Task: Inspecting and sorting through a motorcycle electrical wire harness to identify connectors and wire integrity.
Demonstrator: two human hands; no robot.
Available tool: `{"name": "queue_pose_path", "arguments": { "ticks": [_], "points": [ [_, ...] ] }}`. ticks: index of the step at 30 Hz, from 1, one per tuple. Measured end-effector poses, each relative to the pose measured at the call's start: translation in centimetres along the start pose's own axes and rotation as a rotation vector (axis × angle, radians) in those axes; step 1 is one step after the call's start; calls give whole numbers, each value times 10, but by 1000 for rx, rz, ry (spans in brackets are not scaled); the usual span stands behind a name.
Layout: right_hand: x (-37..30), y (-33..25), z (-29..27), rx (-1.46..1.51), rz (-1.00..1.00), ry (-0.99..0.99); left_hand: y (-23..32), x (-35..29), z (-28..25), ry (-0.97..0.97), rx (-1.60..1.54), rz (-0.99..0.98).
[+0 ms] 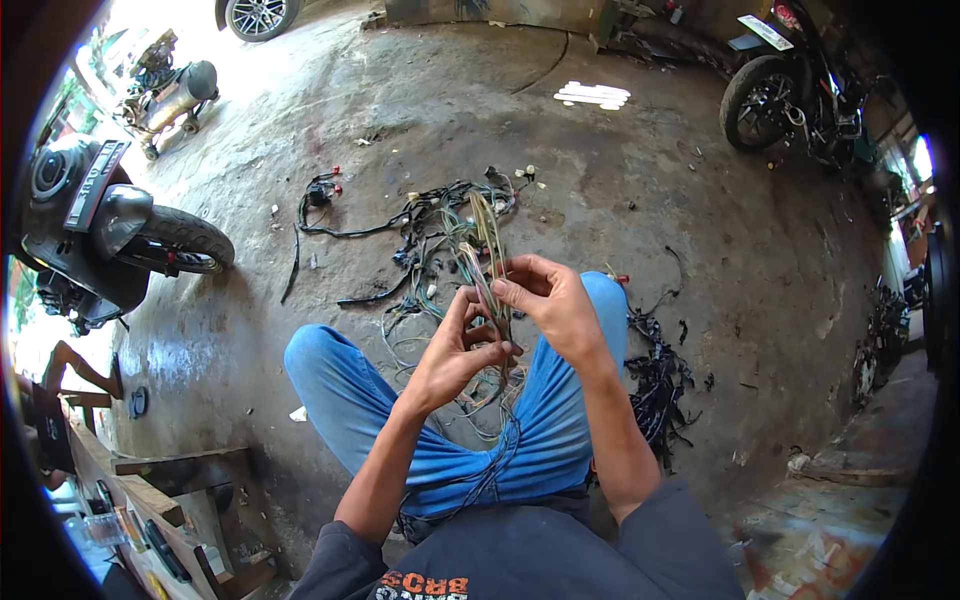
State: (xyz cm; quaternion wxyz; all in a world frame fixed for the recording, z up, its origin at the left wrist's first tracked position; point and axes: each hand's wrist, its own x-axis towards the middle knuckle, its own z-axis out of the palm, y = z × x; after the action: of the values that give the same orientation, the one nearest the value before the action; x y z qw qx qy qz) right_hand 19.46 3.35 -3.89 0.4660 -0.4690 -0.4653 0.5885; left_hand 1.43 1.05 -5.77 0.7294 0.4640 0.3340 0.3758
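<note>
A bundle of thin electrical wires point(484, 238), mostly tan, grey and green with a pinkish strand, rises between my hands above my lap. My left hand point(455, 350) is closed round the lower part of this bundle, its thumb pressed across the strands. Higher up, my right hand point(552, 305) pinches some of the wires between thumb and fingertips. From below the grip, loose dark wires trail down over my jeans. On the floor ahead, a wiring harness point(375, 232) with black sleeving and small connectors spreads out; its join to the held bundle is hard to make out.
Black tape or sleeving scraps point(660, 385) lie heaped beside my right knee. A motorcycle point(100, 225) stands at left, another motorcycle point(790, 95) at far right. An air compressor point(170, 100) is at far left. Near left, a wooden bench point(150, 500) holds tools; a person's leg point(80, 365) shows beyond it.
</note>
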Motion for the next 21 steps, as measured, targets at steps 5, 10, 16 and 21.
{"name": "queue_pose_path", "arguments": {
  "ticks": [5, 10, 16, 21],
  "points": [
    [-7, -3, 5, 118, 9, 11, 3, -6, -18, 91, -336, 16],
    [-27, 6, -19, 449, -111, 111, 13, -2, -20, 247, -561, 61],
    [-39, 3, -40, 800, -219, 95, 15, -1, -34, 141, -619, 64],
    [-37, 1, -57, 440, -193, -23, 18, 0, -43, -59, -675, 128]
  ]
}}
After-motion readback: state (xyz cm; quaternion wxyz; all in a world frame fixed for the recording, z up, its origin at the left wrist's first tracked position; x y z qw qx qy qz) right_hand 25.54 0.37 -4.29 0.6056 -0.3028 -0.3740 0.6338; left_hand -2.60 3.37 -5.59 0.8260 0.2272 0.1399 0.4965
